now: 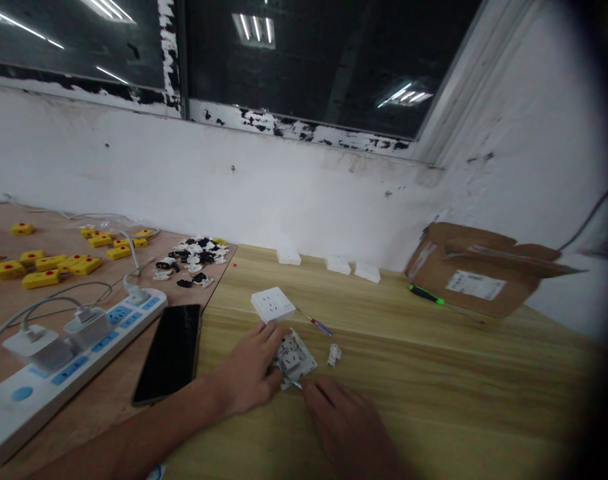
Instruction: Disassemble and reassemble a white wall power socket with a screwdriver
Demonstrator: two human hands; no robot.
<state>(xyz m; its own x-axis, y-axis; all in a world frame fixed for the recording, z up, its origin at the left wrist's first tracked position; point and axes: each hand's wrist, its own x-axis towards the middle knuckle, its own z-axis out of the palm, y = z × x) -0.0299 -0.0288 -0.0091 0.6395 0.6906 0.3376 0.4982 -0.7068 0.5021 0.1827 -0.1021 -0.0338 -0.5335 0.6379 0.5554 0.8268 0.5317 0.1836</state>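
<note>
A white wall socket panel [304, 363] lies back side up on the wooden table, its inner parts showing. My left hand [251, 367] grips its left edge, thumb and fingers closed around it. At the panel's near edge, my right hand [341, 413] is closed on a screwdriver [296, 384]; only its thin metal shaft shows, touching the panel, and the handle is hidden in my fingers. To the right lies a small white plastic part [335, 354]. Behind the left hand sits another white socket [273, 304], face up.
A small screwdriver [321, 326] and a green-black screwdriver [424, 294] lie farther back. White socket pieces [338, 265] line the wall near a cardboard box [479, 273]. Leftward are a phone [168, 353], a power strip [97, 360], yellow blocks [49, 263] and a black-and-white parts pile [197, 255].
</note>
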